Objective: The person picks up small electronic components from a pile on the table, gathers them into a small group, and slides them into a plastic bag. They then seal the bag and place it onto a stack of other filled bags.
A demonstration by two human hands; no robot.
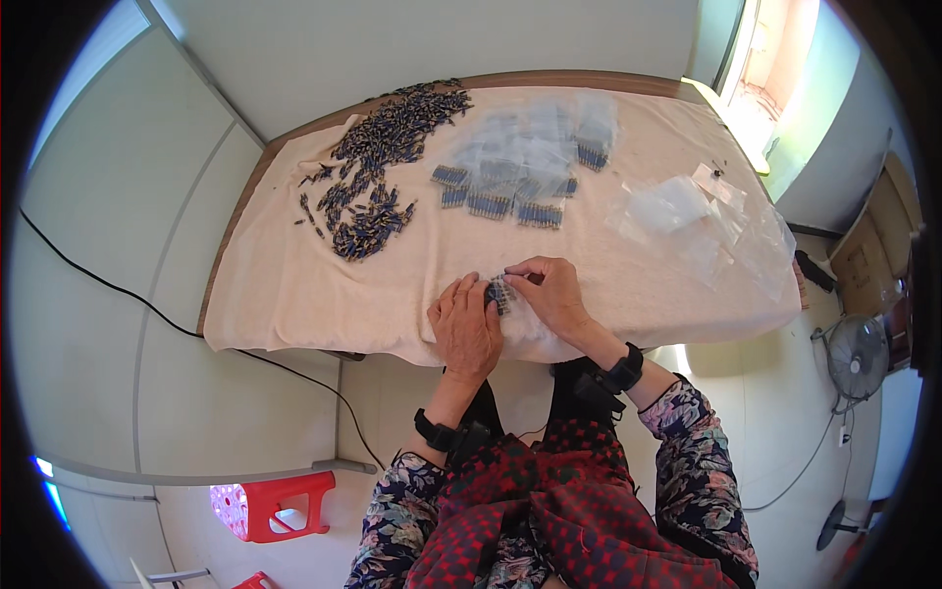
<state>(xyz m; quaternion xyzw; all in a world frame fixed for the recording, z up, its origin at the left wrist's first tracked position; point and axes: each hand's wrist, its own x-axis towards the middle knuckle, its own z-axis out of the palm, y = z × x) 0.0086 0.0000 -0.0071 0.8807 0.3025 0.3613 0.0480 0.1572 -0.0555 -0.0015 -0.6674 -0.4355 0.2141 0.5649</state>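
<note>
At centre frame, the left hand (463, 322), fingers slightly apart, rests on a bag (502, 296); the right hand (555, 296), fingertips together, touches the bag's edge.

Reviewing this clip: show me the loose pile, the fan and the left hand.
Loose pile (391, 137): head view, middle of its dense upper part.
Fan (857, 357): head view, middle of its round grille.
Left hand (464, 329): head view, back of the hand.
</note>
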